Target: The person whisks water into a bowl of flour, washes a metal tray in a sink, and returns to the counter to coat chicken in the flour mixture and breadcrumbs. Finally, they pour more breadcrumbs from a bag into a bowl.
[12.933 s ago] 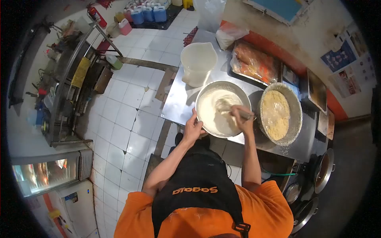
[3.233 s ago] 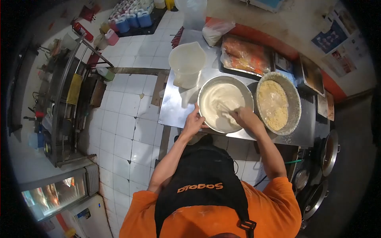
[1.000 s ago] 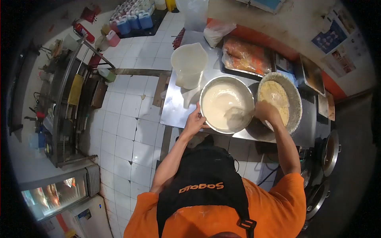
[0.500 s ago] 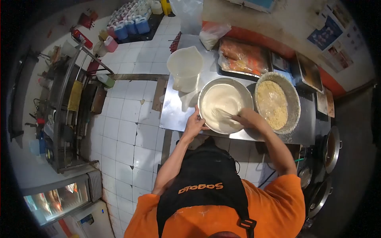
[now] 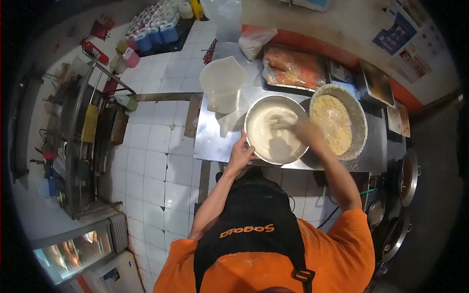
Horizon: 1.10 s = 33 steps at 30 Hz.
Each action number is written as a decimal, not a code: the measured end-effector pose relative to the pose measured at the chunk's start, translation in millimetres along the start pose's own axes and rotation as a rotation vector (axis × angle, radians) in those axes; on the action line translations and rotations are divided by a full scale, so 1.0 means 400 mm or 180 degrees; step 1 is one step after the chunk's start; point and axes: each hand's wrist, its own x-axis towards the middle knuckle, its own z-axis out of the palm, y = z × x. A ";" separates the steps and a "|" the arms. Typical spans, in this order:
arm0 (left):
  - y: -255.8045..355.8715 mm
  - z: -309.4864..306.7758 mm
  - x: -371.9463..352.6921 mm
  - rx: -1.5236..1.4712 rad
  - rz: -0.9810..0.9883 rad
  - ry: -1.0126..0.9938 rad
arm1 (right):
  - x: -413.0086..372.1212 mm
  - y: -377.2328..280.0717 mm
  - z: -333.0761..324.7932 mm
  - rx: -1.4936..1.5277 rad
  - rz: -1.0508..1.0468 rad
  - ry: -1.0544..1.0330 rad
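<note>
A round metal mixing bowl (image 5: 250, 144) of pale, creamy batter (image 5: 264, 128) stands near the front edge of the steel table. My left hand (image 5: 240, 154) grips the bowl's near-left rim, thumb and fingers pressed against it. Over the bowl's right side, my right hand (image 5: 309, 132) is closed around the handle of a whisk (image 5: 282, 122), and both are blurred by motion. The whisk's wires dip into the batter towards the far side. Right of the bowl is a larger oval tub (image 5: 362, 128) with yellow crumbs (image 5: 332, 110) and a clear plastic bag in it.
A translucent plastic pitcher (image 5: 222, 80) stands left of the bowl on the steel table (image 5: 207, 141). Behind lie a tray of plastic-wrapped orange food (image 5: 295, 68) and a bag of white powder (image 5: 255, 44). Pans (image 5: 409, 178) stand at the far right, a metal rack (image 5: 80, 141) at left.
My right hand and the whisk have swept upward, to the far side of the batter. My left hand stays on the rim. The whole view has shifted slightly.
</note>
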 end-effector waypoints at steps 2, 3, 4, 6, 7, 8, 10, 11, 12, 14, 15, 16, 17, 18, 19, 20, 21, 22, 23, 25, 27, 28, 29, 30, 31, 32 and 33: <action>0.011 -0.010 0.011 -0.0258 -0.0022 0.0043 | -0.033 -0.043 0.009 0.0419 -0.0528 -0.0187; 0.019 -0.016 0.009 -0.0265 -0.0016 0.0069 | -0.047 -0.033 -0.031 0.0414 -0.0554 -0.0193; 0.029 -0.020 -0.001 -0.0181 -0.0009 0.0036 | -0.063 -0.005 -0.058 0.0264 -0.0278 -0.0323; 0.015 -0.024 -0.001 0.0038 -0.0059 0.0045 | -0.055 0.009 -0.127 -0.0029 0.0303 -0.0596; 0.013 -0.019 0.009 0.0042 -0.0052 0.0015 | -0.039 0.006 -0.096 -0.0030 0.0331 -0.0584; 0.022 -0.010 0.008 0.0025 -0.0078 0.0047 | -0.014 -0.004 -0.031 0.0083 -0.0017 -0.0223; 0.037 -0.010 0.004 0.0012 -0.0080 0.0090 | -0.033 -0.060 0.015 -0.0031 -0.0717 0.0296; 0.045 -0.024 0.002 -0.0017 -0.0124 0.0084 | -0.044 -0.060 0.006 0.0106 -0.0704 -0.0187; 0.049 -0.035 0.004 -0.0052 -0.0167 0.0088 | -0.041 -0.015 -0.016 0.0005 -0.0846 -0.0451; 0.028 -0.042 -0.008 0.0060 -0.0174 0.0139 | -0.069 -0.016 -0.148 0.0225 0.0257 -0.1116; 0.026 -0.039 -0.001 0.0194 -0.0122 0.0132 | -0.064 -0.017 -0.181 -0.0229 0.0309 -0.0914; 0.031 -0.030 0.011 0.0199 -0.0112 0.0108 | -0.048 -0.022 -0.150 -0.0272 0.0107 -0.0328; 0.029 -0.020 0.006 0.0055 -0.0088 0.0111 | -0.029 -0.032 -0.074 -0.0299 -0.0086 0.0225; 0.032 -0.016 0.007 -0.0086 -0.0038 0.0124 | 0.010 -0.036 0.029 -0.0167 -0.0398 0.0432; 0.039 -0.026 0.013 -0.0074 -0.0002 0.0121 | 0.006 -0.059 0.086 -0.0148 -0.0497 0.0170; 0.038 -0.045 0.010 -0.0059 -0.0077 0.0150 | -0.035 -0.066 0.029 0.0124 -0.0388 -0.0241; 0.036 -0.059 0.006 -0.0050 -0.0165 0.0190 | -0.075 -0.067 -0.044 0.0393 -0.0285 -0.0669; 0.036 -0.062 -0.006 -0.0101 -0.0124 0.0146 | -0.072 -0.034 -0.061 0.0176 0.0118 -0.0776; 0.030 -0.061 -0.016 -0.0100 -0.0157 0.0160 | -0.047 0.019 -0.071 0.0086 0.0096 -0.0953; 0.034 -0.045 -0.004 0.0043 -0.0099 0.0106 | -0.058 -0.036 -0.131 -0.0157 0.0302 -0.0184; 0.040 -0.037 0.004 -0.0005 -0.0127 0.0110 | -0.005 -0.062 0.048 -0.0311 -0.0180 0.0520; 0.051 -0.040 0.014 -0.0062 -0.0115 0.0162 | -0.033 -0.087 0.069 -0.0123 -0.0643 0.0536; 0.061 -0.047 0.014 -0.0062 -0.0094 0.0182 | -0.079 -0.119 -0.022 0.0246 -0.0414 -0.0224; 0.069 -0.053 0.006 -0.0093 -0.0049 0.0135 | -0.084 -0.079 -0.045 0.0075 -0.0286 -0.0318; 0.065 -0.057 -0.012 -0.0119 -0.0048 0.0083 | -0.095 -0.036 -0.060 -0.0075 -0.0145 -0.0446; 0.054 -0.057 -0.020 -0.0117 -0.0086 0.0093 | -0.087 -0.031 -0.146 -0.0043 0.0185 -0.0957; 0.049 -0.050 -0.008 -0.0106 -0.0068 0.0083 | -0.078 -0.028 -0.131 -0.0036 0.0201 -0.0952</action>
